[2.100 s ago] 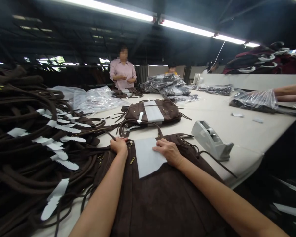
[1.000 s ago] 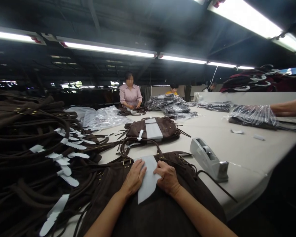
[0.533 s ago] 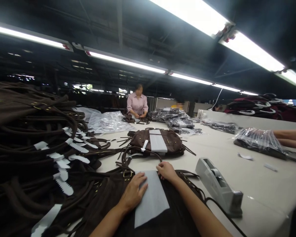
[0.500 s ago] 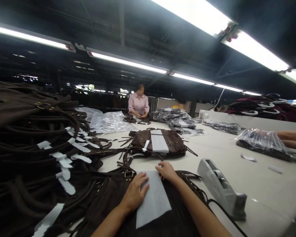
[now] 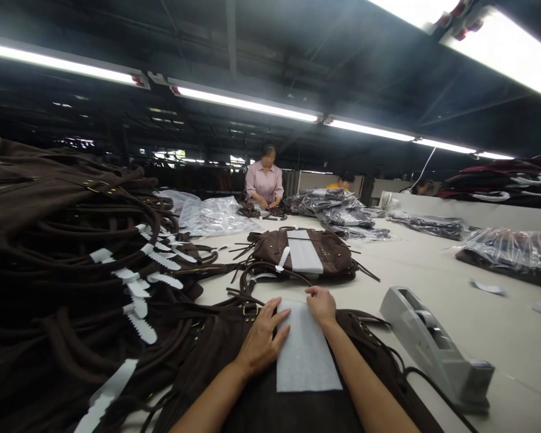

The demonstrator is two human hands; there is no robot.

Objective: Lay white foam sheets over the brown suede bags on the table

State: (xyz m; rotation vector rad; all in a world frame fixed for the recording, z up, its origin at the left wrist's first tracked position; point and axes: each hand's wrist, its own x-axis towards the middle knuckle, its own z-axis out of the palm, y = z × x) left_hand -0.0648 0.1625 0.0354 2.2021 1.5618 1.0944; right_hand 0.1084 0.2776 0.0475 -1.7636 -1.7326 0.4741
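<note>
A white sheet [image 5: 307, 352] was laid between the hands on a brown suede handbag [image 5: 370, 344].
The left hand [image 5: 264, 340] was spread open on its edge; the right hand [image 5: 321, 307], half-curled at the far end, could not be told as gripping; the long axis ran straight ahead.

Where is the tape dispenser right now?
In the head view, the grey tape dispenser stands on the pale table at lower right, just right of the brown suede bag under the right hand.

A heap of bags [image 5: 67, 252] covers the left side of the table [image 5: 478, 349], a tape dispenser [image 5: 435, 349] sits near its right edge, and a single bag [image 5: 329, 255] lies just behind the nearer bag [image 5: 211, 355], which has a sheet [image 5: 306, 349] on it.
</note>
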